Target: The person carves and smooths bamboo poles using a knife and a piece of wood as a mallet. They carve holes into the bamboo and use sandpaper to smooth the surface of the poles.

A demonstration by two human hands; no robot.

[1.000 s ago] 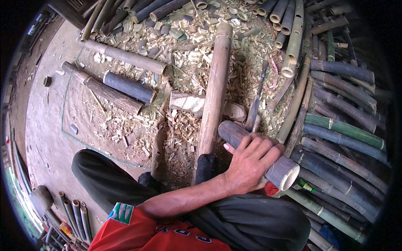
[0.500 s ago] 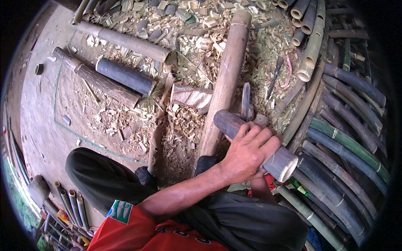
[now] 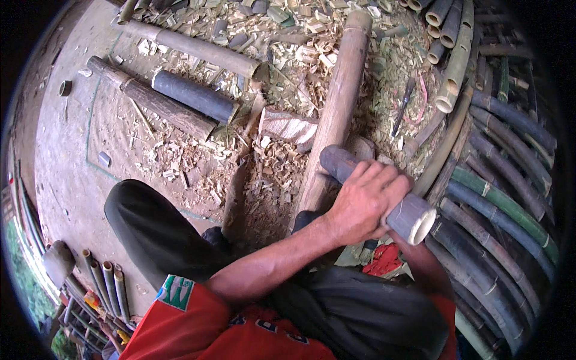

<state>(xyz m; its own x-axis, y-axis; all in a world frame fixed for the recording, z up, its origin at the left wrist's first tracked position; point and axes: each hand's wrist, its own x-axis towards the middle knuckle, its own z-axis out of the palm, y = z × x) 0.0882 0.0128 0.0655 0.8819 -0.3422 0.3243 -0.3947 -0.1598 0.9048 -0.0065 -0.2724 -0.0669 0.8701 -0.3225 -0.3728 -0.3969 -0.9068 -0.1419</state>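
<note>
A short dark bamboo tube [image 3: 414, 217] slants across the space in front of my knees, its pale cut mouth toward the lower right. My left hand [image 3: 369, 195] is closed over the tube from above. The tube's upper left end overlaps a thick bamboo pole [image 3: 342, 78] in the picture. My right forearm [image 3: 423, 264] rises from the lower right and goes behind the tube. Most of my right hand is hidden there, so its fingers and anything in them do not show.
A pale, hewn wood block [image 3: 288, 126] touches the thick pole amid chips. Left of it lie a dark bamboo piece [image 3: 195, 96] and a rough pole [image 3: 153, 99]. A dark-handled tool [image 3: 405, 105] lies among the shavings. Stacked bamboo [image 3: 492, 186] lines the right side; a red cloth [image 3: 382, 259] lies below.
The upright blade seen beside the tube's far end is now out of sight. More of my right forearm shows at the lower right. My left hand keeps its hold on the tube.
</note>
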